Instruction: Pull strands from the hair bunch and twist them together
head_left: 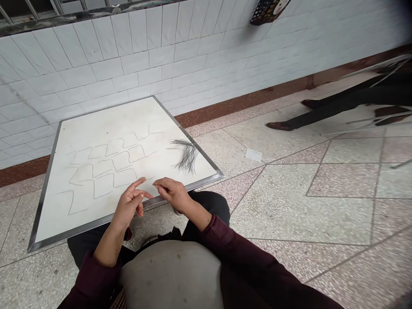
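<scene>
Grey apron [170,274]; left hand [130,206], right hand [174,193] fingers [162,183] curled, grip unclear; black hair [188,155] on white board [83,124].

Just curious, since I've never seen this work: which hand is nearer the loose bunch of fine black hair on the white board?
The right hand is nearer, sitting below and to the left of the loose bunch of fine black hair in this view, not touching it. The left hand lies farther left, beyond the right hand.

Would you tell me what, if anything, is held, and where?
Cannot be told: any fine hair in the bare left hand or bare right hand is too thin to see.
</scene>
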Demonstrator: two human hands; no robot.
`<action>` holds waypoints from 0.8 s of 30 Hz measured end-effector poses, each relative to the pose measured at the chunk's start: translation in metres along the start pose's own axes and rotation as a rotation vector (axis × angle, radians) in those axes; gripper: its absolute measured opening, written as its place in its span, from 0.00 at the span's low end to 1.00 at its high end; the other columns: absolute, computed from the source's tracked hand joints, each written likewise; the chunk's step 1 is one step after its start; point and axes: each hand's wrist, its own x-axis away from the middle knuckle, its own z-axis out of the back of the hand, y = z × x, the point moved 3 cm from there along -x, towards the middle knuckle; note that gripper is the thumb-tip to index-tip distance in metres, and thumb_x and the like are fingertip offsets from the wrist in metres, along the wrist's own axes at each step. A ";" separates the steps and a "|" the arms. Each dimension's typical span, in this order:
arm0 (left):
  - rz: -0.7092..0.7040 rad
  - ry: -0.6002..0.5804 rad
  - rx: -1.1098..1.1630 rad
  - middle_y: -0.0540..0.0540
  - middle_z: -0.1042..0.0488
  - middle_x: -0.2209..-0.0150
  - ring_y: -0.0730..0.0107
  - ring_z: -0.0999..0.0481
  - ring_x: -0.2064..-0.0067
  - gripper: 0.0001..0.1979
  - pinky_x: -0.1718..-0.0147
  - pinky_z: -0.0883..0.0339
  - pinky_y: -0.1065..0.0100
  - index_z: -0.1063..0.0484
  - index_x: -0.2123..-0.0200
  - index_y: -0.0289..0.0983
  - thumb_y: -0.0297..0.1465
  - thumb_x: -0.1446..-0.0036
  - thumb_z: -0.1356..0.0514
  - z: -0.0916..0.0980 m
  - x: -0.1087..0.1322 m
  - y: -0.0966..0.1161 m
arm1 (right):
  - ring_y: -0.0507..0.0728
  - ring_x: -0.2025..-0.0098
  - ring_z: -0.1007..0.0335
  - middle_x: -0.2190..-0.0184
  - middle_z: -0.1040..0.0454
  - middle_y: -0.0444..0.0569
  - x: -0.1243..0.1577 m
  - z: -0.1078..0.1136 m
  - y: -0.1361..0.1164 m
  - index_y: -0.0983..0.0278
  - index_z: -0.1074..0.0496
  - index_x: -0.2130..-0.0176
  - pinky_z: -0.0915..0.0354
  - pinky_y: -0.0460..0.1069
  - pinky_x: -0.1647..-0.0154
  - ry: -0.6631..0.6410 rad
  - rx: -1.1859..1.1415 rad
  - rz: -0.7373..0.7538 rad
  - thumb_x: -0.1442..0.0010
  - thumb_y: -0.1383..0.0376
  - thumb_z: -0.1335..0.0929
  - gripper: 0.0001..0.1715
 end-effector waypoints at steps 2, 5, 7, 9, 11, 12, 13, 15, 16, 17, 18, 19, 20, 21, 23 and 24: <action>0.003 -0.008 -0.004 0.44 0.22 0.63 0.83 0.39 0.86 0.32 0.85 0.39 0.75 0.42 0.37 0.41 0.42 0.43 0.41 0.000 0.001 0.002 | 0.52 0.67 0.29 0.66 0.24 0.47 0.000 0.000 0.000 0.60 0.26 0.56 0.35 0.46 0.65 -0.001 0.008 0.011 0.36 0.65 0.37 0.12; 0.015 0.001 0.024 0.46 0.23 0.66 0.80 0.34 0.83 0.32 0.83 0.36 0.74 0.42 0.37 0.41 0.41 0.44 0.40 0.002 0.003 0.004 | 0.53 0.67 0.28 0.67 0.24 0.47 0.000 0.001 0.001 0.59 0.26 0.56 0.35 0.47 0.64 0.023 0.018 0.004 0.36 0.65 0.37 0.12; 0.021 0.017 0.058 0.47 0.24 0.68 0.77 0.30 0.81 0.33 0.80 0.34 0.73 0.42 0.37 0.40 0.40 0.44 0.40 0.006 0.004 0.005 | 0.53 0.67 0.28 0.66 0.23 0.47 -0.001 0.003 0.003 0.59 0.26 0.57 0.34 0.47 0.64 0.061 0.032 -0.026 0.36 0.65 0.37 0.12; 0.009 0.074 0.092 0.48 0.25 0.69 0.75 0.28 0.77 0.33 0.77 0.32 0.72 0.41 0.38 0.38 0.38 0.45 0.39 0.013 0.004 0.006 | 0.53 0.68 0.28 0.66 0.23 0.47 -0.002 0.008 0.006 0.59 0.25 0.58 0.35 0.47 0.66 0.119 0.057 -0.078 0.37 0.65 0.37 0.12; -0.023 0.189 0.117 0.48 0.25 0.70 0.72 0.26 0.74 0.32 0.73 0.31 0.70 0.39 0.39 0.35 0.37 0.46 0.39 0.025 0.003 0.005 | 0.53 0.69 0.29 0.66 0.23 0.47 -0.002 0.012 0.009 0.59 0.25 0.59 0.35 0.47 0.67 0.180 0.087 -0.131 0.38 0.65 0.36 0.11; -0.040 0.250 0.121 0.48 0.25 0.69 0.71 0.26 0.72 0.31 0.71 0.30 0.69 0.38 0.40 0.35 0.37 0.46 0.39 0.031 0.002 0.005 | 0.53 0.70 0.29 0.66 0.23 0.47 -0.003 0.014 0.009 0.59 0.25 0.59 0.35 0.47 0.68 0.202 0.103 -0.146 0.38 0.65 0.36 0.11; -0.056 0.297 0.118 0.47 0.25 0.69 0.71 0.25 0.70 0.30 0.69 0.30 0.68 0.37 0.42 0.34 0.37 0.47 0.38 0.035 0.001 0.005 | 0.53 0.70 0.29 0.66 0.23 0.47 -0.003 0.015 0.008 0.59 0.25 0.59 0.35 0.47 0.68 0.216 0.118 -0.152 0.38 0.65 0.36 0.11; -0.082 0.330 0.096 0.46 0.24 0.66 0.68 0.25 0.65 0.28 0.66 0.30 0.67 0.35 0.43 0.35 0.39 0.46 0.38 0.039 -0.001 0.005 | 0.53 0.69 0.28 0.65 0.22 0.47 -0.003 0.015 0.004 0.59 0.25 0.59 0.35 0.47 0.68 0.226 0.141 -0.141 0.38 0.65 0.36 0.11; -0.090 0.315 0.080 0.45 0.24 0.65 0.67 0.24 0.63 0.28 0.64 0.30 0.66 0.35 0.43 0.36 0.40 0.45 0.38 0.037 -0.002 0.005 | 0.53 0.69 0.28 0.65 0.22 0.47 -0.002 0.014 0.001 0.59 0.25 0.58 0.35 0.47 0.68 0.223 0.154 -0.127 0.38 0.65 0.36 0.11; -0.095 0.287 0.063 0.44 0.24 0.63 0.66 0.24 0.61 0.28 0.62 0.30 0.65 0.34 0.43 0.37 0.41 0.45 0.39 0.034 -0.003 0.006 | 0.53 0.68 0.28 0.66 0.22 0.47 -0.002 0.012 -0.002 0.59 0.25 0.58 0.36 0.47 0.68 0.217 0.170 -0.106 0.38 0.65 0.36 0.11; -0.096 0.256 0.044 0.44 0.23 0.62 0.66 0.24 0.60 0.27 0.61 0.30 0.64 0.34 0.43 0.37 0.42 0.44 0.39 0.029 -0.004 0.008 | 0.54 0.68 0.28 0.67 0.22 0.47 -0.002 0.010 -0.005 0.59 0.26 0.58 0.36 0.47 0.67 0.209 0.192 -0.081 0.37 0.65 0.37 0.11; -0.094 0.224 0.025 0.43 0.23 0.61 0.65 0.24 0.59 0.27 0.61 0.31 0.64 0.34 0.43 0.38 0.43 0.43 0.40 0.024 -0.004 0.009 | 0.54 0.68 0.28 0.68 0.23 0.47 -0.002 0.007 -0.009 0.59 0.26 0.57 0.36 0.47 0.67 0.199 0.220 -0.051 0.36 0.65 0.37 0.11; -0.091 0.195 0.005 0.43 0.23 0.61 0.65 0.24 0.59 0.27 0.60 0.31 0.64 0.34 0.43 0.38 0.43 0.43 0.40 0.018 -0.005 0.010 | 0.54 0.68 0.28 0.69 0.23 0.47 -0.001 0.005 -0.012 0.58 0.26 0.57 0.36 0.47 0.67 0.188 0.252 -0.021 0.36 0.65 0.37 0.11; -0.089 0.170 -0.013 0.43 0.23 0.62 0.64 0.24 0.59 0.27 0.60 0.31 0.64 0.34 0.43 0.38 0.43 0.43 0.40 0.013 -0.005 0.012 | 0.54 0.68 0.28 0.70 0.24 0.47 -0.001 0.003 -0.014 0.58 0.25 0.57 0.37 0.47 0.67 0.176 0.284 0.006 0.35 0.65 0.37 0.12; -0.097 0.138 -0.041 0.44 0.23 0.64 0.64 0.24 0.61 0.27 0.60 0.31 0.64 0.33 0.44 0.38 0.42 0.45 0.38 0.005 -0.005 0.013 | 0.53 0.68 0.29 0.72 0.25 0.47 -0.001 -0.001 -0.017 0.58 0.25 0.57 0.37 0.46 0.68 0.150 0.324 0.044 0.35 0.65 0.38 0.12; -0.104 0.130 -0.050 0.45 0.23 0.65 0.65 0.24 0.62 0.27 0.60 0.31 0.64 0.32 0.44 0.37 0.41 0.45 0.37 0.003 -0.005 0.014 | 0.53 0.68 0.29 0.72 0.25 0.47 -0.001 -0.003 -0.018 0.58 0.25 0.57 0.38 0.46 0.68 0.139 0.322 0.052 0.35 0.65 0.38 0.12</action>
